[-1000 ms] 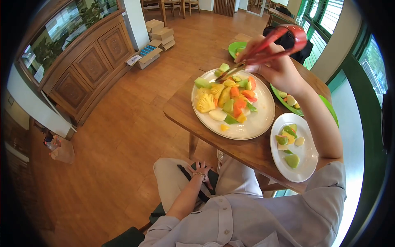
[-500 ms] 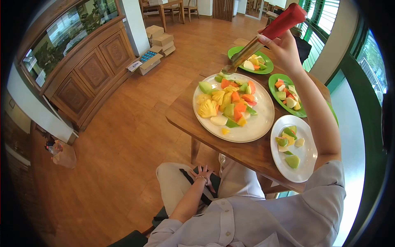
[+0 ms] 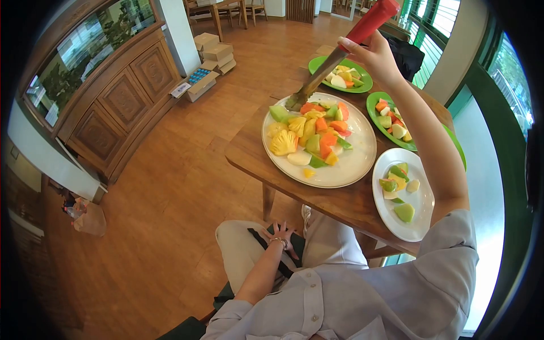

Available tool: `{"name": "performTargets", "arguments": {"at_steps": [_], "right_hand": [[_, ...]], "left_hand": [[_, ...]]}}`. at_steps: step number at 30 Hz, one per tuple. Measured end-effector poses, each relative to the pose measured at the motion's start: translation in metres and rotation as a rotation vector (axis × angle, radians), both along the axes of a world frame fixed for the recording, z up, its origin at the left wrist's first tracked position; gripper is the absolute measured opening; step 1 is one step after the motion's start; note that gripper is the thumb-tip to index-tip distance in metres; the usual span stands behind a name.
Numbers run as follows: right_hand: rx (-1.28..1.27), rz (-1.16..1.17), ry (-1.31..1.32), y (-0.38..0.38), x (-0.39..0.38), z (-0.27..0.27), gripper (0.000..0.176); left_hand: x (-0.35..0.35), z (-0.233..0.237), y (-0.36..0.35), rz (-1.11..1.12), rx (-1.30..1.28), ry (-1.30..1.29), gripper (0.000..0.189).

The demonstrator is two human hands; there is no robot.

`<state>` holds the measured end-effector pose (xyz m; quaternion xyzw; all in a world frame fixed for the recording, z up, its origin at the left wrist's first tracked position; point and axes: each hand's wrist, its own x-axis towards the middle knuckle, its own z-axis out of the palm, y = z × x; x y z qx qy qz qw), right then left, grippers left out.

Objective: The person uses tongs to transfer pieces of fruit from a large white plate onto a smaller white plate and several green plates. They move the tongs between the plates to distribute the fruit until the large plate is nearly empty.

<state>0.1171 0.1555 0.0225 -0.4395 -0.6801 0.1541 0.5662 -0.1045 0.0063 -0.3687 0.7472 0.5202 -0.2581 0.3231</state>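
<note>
My right hand (image 3: 374, 58) is closed around a pair of tongs (image 3: 324, 72) with red handle grips and long metal arms. The tips of the tongs reach down to the cut fruit at the far left of a large cream plate (image 3: 345, 177). Whether they pinch a piece is hard to make out. Pineapple (image 3: 283, 143), orange chunks (image 3: 327, 140) and green wedges (image 3: 279, 113) are heaped on that plate. On my lap rests my left hand (image 3: 280, 237), fingers spread and holding nothing, with a bracelet at the wrist.
A white oval plate (image 3: 418, 222) with a few fruit pieces sits at the near right of the wooden table (image 3: 243, 153). Two green plates of fruit, one farther back (image 3: 313, 66) and one at the right (image 3: 371, 107), stand behind. Cardboard boxes (image 3: 217, 54) are on the floor.
The tongs have shifted left and slightly lower with my right hand, their tips now at the green wedge on the plate's left. My left hand stays on my lap. The view has shifted slightly.
</note>
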Motion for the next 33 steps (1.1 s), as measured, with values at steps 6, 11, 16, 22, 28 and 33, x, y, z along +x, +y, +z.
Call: {"name": "performTargets", "arguments": {"at_steps": [6,11,16,22,28,33], "right_hand": [[-0.063,0.002,0.012,0.005,-0.003,0.000,0.030],[0.008,-0.035,0.016,0.012,0.000,-0.008,0.033],[0.069,-0.065,-0.009,0.007,-0.001,-0.006,0.036],[0.007,-0.070,0.050,-0.006,0.012,0.006,0.023],[0.087,-0.205,0.235,-0.027,0.055,0.020,0.026],[0.213,-0.466,0.301,-0.015,0.089,0.013,0.030]], "left_hand": [[0.001,-0.008,-0.001,-0.001,0.021,0.005,0.114],[0.002,-0.005,0.000,-0.002,0.039,-0.002,0.110],[0.001,-0.003,0.000,-0.018,0.029,0.016,0.110],[0.003,0.004,-0.001,-0.011,0.020,0.029,0.112],[0.003,0.000,0.000,0.003,0.015,0.004,0.111],[0.002,-0.006,0.000,0.014,0.014,-0.012,0.110]]}}
